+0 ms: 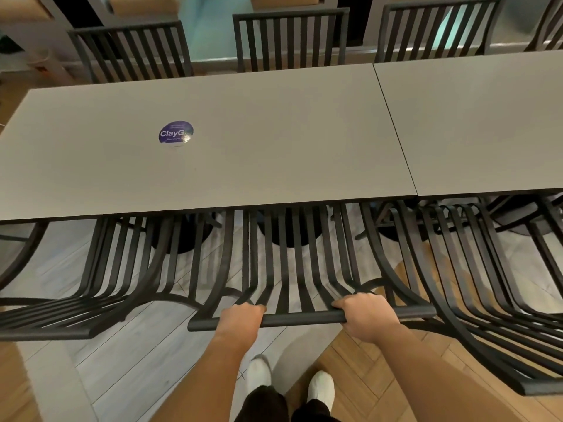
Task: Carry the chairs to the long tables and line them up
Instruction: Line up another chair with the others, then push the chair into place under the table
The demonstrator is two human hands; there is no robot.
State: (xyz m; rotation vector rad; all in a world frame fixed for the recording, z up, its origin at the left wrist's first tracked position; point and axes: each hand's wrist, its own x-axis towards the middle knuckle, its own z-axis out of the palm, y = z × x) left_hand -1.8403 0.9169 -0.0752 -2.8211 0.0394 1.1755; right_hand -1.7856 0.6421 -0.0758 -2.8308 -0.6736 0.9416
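A black slatted metal chair (292,269) stands in front of me with its seat tucked under the grey long table (274,141). My left hand (242,315) grips the top rail of its backrest left of centre. My right hand (367,313) grips the same rail right of centre. Another black chair (100,296) stands to its left, and one more (475,293) to its right, both pushed in at the near edge. Three like chairs (291,41) line the far side.
A second grey table (475,123) butts against the first on the right. A round purple sticker (176,132) lies on the left table. Black table bases (182,236) stand beneath. The floor is pale tile and wood herringbone; my white shoes (320,388) are below.
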